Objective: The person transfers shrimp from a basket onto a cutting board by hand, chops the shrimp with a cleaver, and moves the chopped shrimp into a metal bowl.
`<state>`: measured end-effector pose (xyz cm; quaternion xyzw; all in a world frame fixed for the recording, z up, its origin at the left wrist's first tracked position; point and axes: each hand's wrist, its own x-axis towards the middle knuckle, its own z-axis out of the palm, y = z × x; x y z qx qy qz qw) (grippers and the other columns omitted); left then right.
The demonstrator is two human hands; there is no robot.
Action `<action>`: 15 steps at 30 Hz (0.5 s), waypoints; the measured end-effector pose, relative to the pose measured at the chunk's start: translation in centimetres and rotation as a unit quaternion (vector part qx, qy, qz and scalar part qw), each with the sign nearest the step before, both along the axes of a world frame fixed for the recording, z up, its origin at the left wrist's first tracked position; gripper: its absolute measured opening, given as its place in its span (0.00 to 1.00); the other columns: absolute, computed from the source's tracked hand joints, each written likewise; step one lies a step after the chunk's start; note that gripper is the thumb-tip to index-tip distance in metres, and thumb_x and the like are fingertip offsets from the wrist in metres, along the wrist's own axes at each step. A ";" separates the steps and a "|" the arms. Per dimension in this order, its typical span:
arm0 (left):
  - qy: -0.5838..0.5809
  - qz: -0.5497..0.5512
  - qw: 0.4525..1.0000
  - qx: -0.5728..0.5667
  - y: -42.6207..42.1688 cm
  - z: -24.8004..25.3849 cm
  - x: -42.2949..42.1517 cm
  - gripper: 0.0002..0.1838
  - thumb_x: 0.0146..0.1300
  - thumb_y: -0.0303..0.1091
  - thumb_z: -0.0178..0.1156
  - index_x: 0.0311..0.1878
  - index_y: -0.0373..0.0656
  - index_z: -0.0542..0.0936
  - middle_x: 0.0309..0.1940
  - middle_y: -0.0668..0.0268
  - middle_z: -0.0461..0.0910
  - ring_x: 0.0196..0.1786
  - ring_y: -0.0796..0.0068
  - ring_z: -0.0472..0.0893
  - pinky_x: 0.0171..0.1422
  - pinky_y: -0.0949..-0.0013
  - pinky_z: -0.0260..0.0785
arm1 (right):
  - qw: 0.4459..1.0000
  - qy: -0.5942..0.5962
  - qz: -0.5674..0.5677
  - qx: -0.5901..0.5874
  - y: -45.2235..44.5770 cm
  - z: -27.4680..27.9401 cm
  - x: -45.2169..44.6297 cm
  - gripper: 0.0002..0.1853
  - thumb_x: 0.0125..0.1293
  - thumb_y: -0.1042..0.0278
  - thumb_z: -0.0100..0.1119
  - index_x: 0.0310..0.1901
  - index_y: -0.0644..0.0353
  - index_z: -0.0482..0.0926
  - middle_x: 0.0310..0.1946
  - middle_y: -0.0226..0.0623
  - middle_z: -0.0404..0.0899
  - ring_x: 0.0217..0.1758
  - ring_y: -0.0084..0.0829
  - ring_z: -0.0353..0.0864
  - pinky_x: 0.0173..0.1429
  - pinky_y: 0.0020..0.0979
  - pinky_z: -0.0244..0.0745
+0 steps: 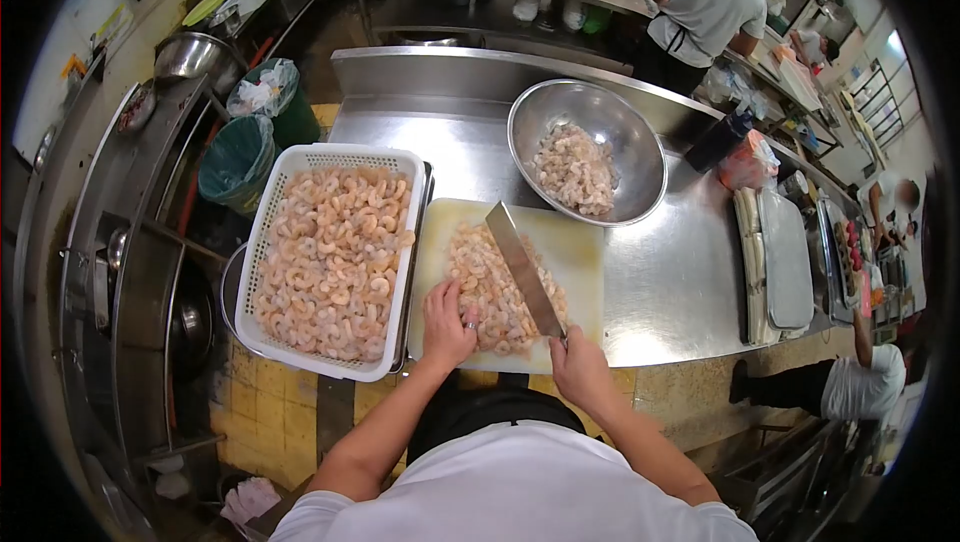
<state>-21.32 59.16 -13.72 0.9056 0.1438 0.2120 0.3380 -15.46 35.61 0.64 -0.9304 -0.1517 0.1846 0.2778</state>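
A person stands at one steel table (680, 292) with both hands over one white cutting board (585, 262). The right hand (580, 367) is closed around the handle of one cleaver (525, 269), whose broad blade slants up and to the left over the shrimp pile (485, 302) on the board. The left hand (450, 327), wearing one ring, has its fingers partly bent at the pile's left edge; whether it pinches any shrimp cannot be told.

Shrimp lie in three places, too many to count in each: the pile on the board, a heap in one white perforated basket (345, 151) just left of the board, and a paler mass in one steel bowl (637, 129) beyond the board, slightly to the right. One dark bottle (716, 141) stands farther right, near one plastic bag (748, 162). Two lined bins (297, 120) stand behind the basket's left side. At least three other people (708, 2) are in the room.
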 end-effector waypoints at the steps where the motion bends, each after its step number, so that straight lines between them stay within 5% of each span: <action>1: 0.001 -0.001 1.000 -0.002 0.0 0.1 -0.1 0.32 0.71 0.38 0.63 0.73 0.31 0.69 0.70 0.42 0.70 0.72 0.38 0.68 0.81 0.42 0.58 | 1.000 0.000 -0.008 0.008 0.0 0.0 -1.2 0.17 0.80 0.58 0.58 0.45 0.68 0.76 0.34 0.69 0.84 0.42 0.72 0.85 0.47 0.65 0.78; 5: -0.004 -0.003 1.000 -0.019 0.1 -0.2 -0.2 0.33 0.73 0.37 0.62 0.75 0.30 0.67 0.71 0.41 0.69 0.74 0.37 0.67 0.82 0.42 0.56 | 0.999 -0.038 0.004 0.012 0.8 -7.6 -1.6 0.17 0.80 0.58 0.58 0.45 0.67 0.77 0.35 0.68 0.84 0.40 0.72 0.85 0.45 0.66 0.78; 11: -0.010 -0.002 0.998 -0.067 1.0 -1.5 -0.4 0.32 0.74 0.35 0.60 0.76 0.29 0.66 0.71 0.39 0.69 0.74 0.36 0.67 0.83 0.42 0.56 | 0.998 -0.004 -0.028 0.054 1.5 -1.2 -2.2 0.17 0.80 0.57 0.57 0.46 0.67 0.77 0.35 0.67 0.85 0.40 0.71 0.85 0.46 0.65 0.78; 15: -0.009 -0.013 0.996 -0.084 1.0 -1.1 -0.6 0.31 0.74 0.35 0.60 0.75 0.29 0.67 0.71 0.39 0.68 0.75 0.36 0.67 0.83 0.42 0.56 | 0.999 -0.009 -0.017 -0.034 2.4 -3.7 -3.1 0.16 0.80 0.58 0.58 0.46 0.67 0.76 0.35 0.67 0.84 0.41 0.70 0.85 0.47 0.64 0.78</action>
